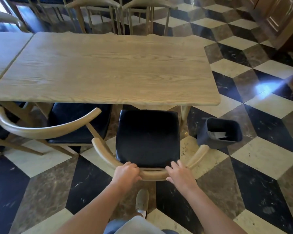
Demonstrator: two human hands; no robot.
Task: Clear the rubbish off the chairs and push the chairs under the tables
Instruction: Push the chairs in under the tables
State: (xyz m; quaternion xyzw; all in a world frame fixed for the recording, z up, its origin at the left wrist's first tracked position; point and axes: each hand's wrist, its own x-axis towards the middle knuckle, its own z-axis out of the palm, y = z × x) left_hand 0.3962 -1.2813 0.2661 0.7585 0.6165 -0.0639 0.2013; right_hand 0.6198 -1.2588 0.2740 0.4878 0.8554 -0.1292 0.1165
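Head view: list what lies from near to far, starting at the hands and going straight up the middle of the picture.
Left hand and right hand on the curved backrest → black seat cushion → wooden table → chairs on the far side.
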